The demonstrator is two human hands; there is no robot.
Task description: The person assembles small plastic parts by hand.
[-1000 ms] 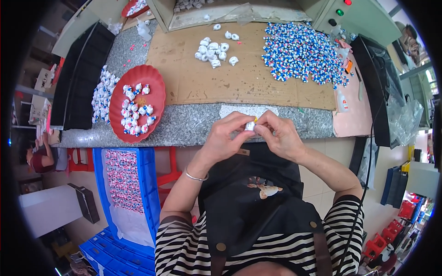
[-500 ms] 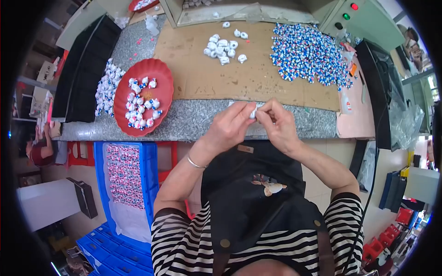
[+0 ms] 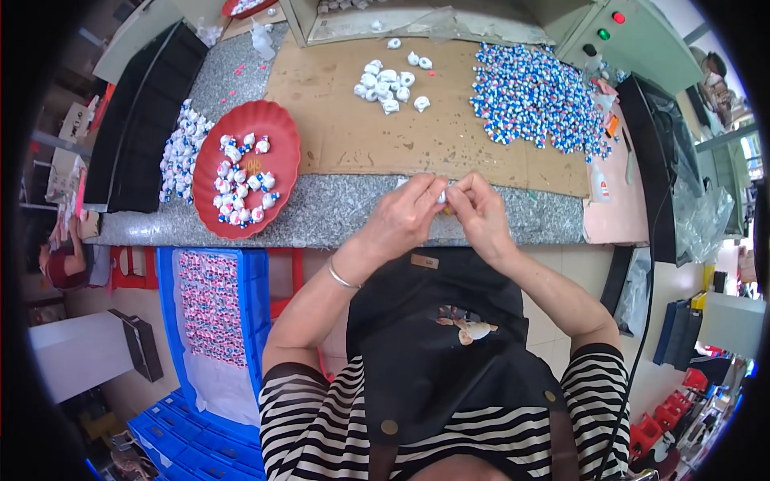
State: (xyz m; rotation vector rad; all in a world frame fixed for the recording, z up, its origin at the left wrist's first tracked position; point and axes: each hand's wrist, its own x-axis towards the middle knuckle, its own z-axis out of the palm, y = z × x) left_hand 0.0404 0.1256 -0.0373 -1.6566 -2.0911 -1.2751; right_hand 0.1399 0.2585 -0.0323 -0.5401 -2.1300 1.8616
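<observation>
small white piece, pinched between both hands' grips

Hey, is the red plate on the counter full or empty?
Partly full. The red plate holds a loose cluster of small white, blue and red pieces across its lower left; its upper right is bare.

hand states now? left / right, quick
Left hand: closed, pinching a small white piece at the counter edge.
Right hand: closed, fingertips on the same piece.
</observation>
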